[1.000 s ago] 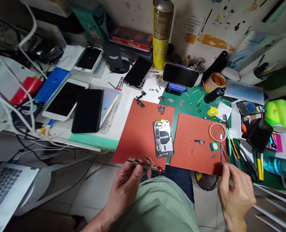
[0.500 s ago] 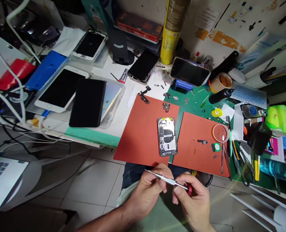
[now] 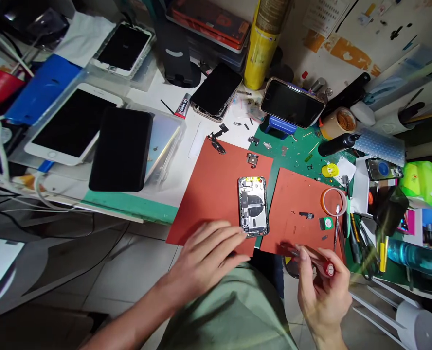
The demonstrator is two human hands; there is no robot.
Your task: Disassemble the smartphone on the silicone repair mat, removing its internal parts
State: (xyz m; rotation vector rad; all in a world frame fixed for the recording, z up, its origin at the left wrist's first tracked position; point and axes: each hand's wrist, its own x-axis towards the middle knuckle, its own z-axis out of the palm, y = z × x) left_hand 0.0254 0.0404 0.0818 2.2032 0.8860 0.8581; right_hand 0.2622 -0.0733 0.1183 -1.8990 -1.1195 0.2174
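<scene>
An opened phone housing [image 3: 253, 209] lies upright on the red mat [image 3: 201, 194], its circuit board and inner parts showing. My left hand [image 3: 212, 250] is stretched out flat over the mat's front edge, fingertips at the lower left corner of the housing. Between the fingers and thumb of my right hand [image 3: 321, 287] is a screwdriver [image 3: 320, 265] with a red end cap, held above the front of the second red mat [image 3: 281, 228]. The screwdriver's tip points left and is partly hard to make out. A small black part [image 3: 306, 215] lies on that second mat.
Loose phone parts [image 3: 252, 159] lie behind the housing. A phone on a blue stand [image 3: 283, 126] is at the back. Orange tape [image 3: 333, 201], tweezers and other tools [image 3: 364, 243] line the right side. Phones and a black slab [image 3: 121, 149] cover the left.
My hands have parted. The left has let go of the screwdriver and moved left and forward onto the mat; the right has carried the screwdriver to the right. The view has shifted slightly.
</scene>
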